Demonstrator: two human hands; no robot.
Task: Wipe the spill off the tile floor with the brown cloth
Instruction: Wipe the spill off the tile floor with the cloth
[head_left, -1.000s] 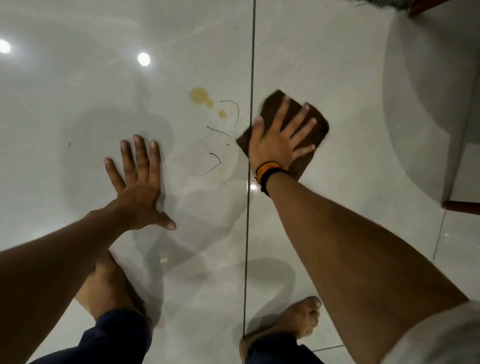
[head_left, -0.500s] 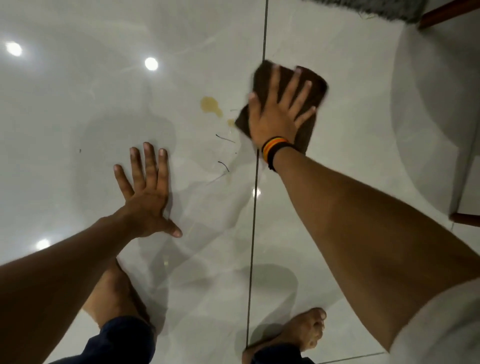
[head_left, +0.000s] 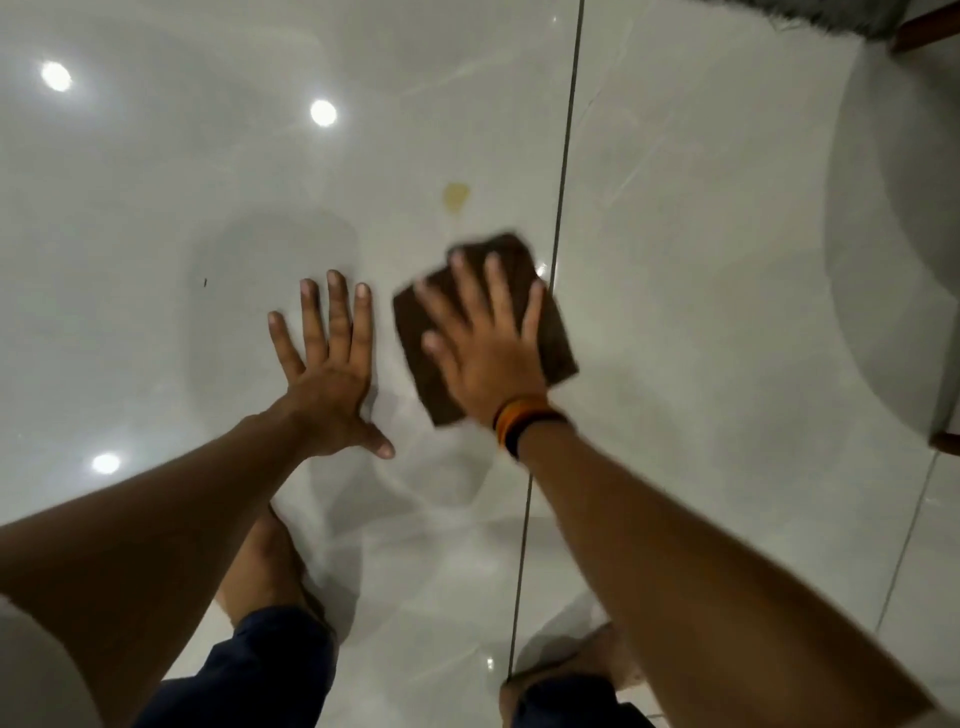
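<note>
hands: 2, both flat, palm down on the tile floor (head_left: 701, 260)
left hand (head_left: 332, 379): fingers spread, nothing under it or in it, planted just left of the cloth, thumb pointing toward the right wrist
right hand (head_left: 483, 358): fingers spread wide, pressed flat on top of the brown cloth (head_left: 550, 332), not curled around it; edges blurred
brown cloth: 1, folded to a rough square, flat on the floor under the right palm; far corner and right edge stick out beyond the fingers, near corner shows by the wrist
cloth vs grout line (head_left: 566, 156): cloth lies on the left tile, its right corner just at the line
spill (head_left: 455, 196): 1 yellowish patch visible, on the left tile, beyond the cloth's far edge, apart from it, uncovered
wristbands (head_left: 524, 423): orange and black bands on the right wrist, exact count blurred
feet: 2 bare, left foot (head_left: 265, 561) under the left forearm, right foot (head_left: 576, 670) partly hidden by the right forearm
trouser legs (head_left: 249, 670): dark blue, at bottom edge
light reflections: 3 large bright spots on the glossy left tile
chair leg (head_left: 930, 26): wooden, top right corner, beside a grey rug edge (head_left: 810, 13)
</note>
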